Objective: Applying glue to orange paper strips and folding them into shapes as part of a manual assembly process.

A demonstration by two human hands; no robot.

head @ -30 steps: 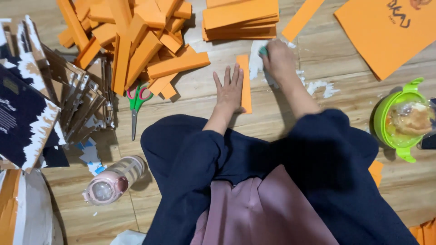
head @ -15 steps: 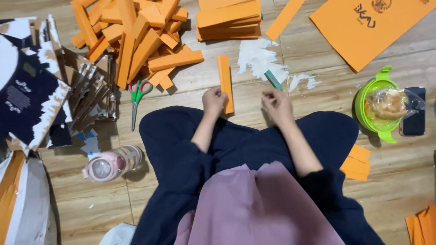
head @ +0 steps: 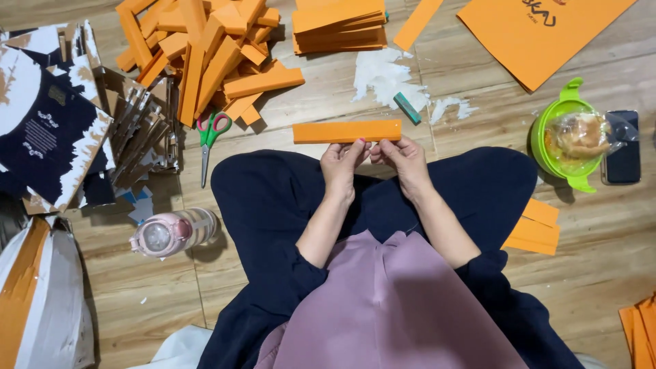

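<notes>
Both hands pinch one long orange strip (head: 347, 131) by its lower edge, just above the lap at the middle of the frame. The left hand (head: 342, 166) grips it with fingertips near the strip's middle, the right hand (head: 404, 160) a little further right, and the strip lies level between them, its left end sticking out unsupported.

That free end is the likely trouble: held only along one edge, the thin card could sag or buckle there, and a crease in the wrong spot would spoil it. A slip of either pinch would drop it onto the dark trousers.

Just beyond the strip, a small teal stick (head: 407, 108) (perhaps glue, hard to tell) lies beside white paper scraps (head: 386, 76). To the left, scissors (head: 209, 139) with red and green handles point down the frame, below a loose heap of orange strips (head: 198, 48). A neat stack of orange card (head: 338, 26) sits at top centre, a large orange sheet (head: 540, 37) at upper right. At right are a green bowl (head: 547, 126) holding a bagged item and a dark phone (head: 623, 147); at lower left, a pink bottle (head: 174, 231) on its side.

Everything rests on a pale wooden plank floor (head: 601, 266), indoors, evenly lit.
</notes>
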